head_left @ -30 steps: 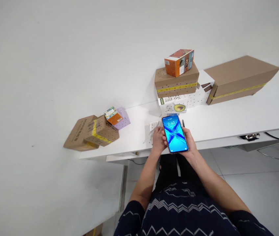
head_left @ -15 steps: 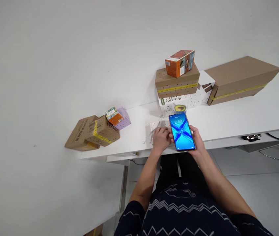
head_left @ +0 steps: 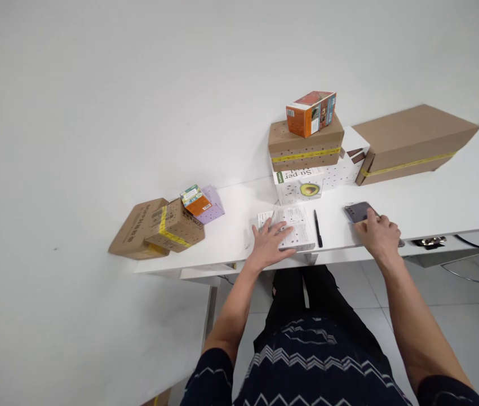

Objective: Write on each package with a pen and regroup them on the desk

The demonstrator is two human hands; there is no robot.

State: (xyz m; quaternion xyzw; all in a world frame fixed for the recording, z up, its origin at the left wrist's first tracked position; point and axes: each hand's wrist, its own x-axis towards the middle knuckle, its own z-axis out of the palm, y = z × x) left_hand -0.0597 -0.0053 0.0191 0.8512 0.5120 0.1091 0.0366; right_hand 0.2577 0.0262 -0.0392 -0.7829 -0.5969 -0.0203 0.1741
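Observation:
My left hand (head_left: 271, 245) lies with its fingers spread on a flat white printed box (head_left: 301, 221) near the table's front edge. Farther right, my right hand (head_left: 377, 234) has its fingers bent over a smartphone (head_left: 356, 211). The phone is at the tabletop with its dark back and camera lenses facing up; its lower part is mostly hidden under the hand. A black pen (head_left: 318, 228) rests between the two hands, just right of the white box.
At the back, a white box with an avocado picture (head_left: 307, 189) carries a brown carton (head_left: 307, 149) topped by an orange box (head_left: 309, 115). A long carton (head_left: 417, 144) stands right. Cartons (head_left: 138, 228), a small orange box (head_left: 197, 200) and a purple box (head_left: 214, 206) are left.
My right hand has carried the phone right and down to the tabletop, turning its lit screen out of sight. The left hand has flattened onto the white box. The pen now shows.

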